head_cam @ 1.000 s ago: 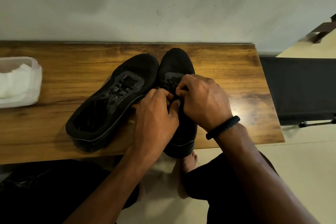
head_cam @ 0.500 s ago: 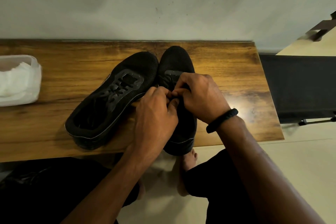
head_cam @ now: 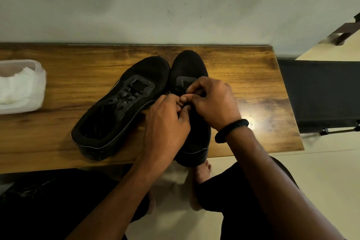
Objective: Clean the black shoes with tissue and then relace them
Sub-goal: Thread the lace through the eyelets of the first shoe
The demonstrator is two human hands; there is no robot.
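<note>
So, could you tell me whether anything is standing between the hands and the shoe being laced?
Nothing visible does. The left hand and right hand are on the right-hand shoe, fingers curled together over its lacing, apparently pinching the lace, which they hide. The other shoe lies to its left.

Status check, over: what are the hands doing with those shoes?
Left hand and right hand both pinching lace on right-side shoe. Other shoe laced, alongside. Nothing blocking.
</note>
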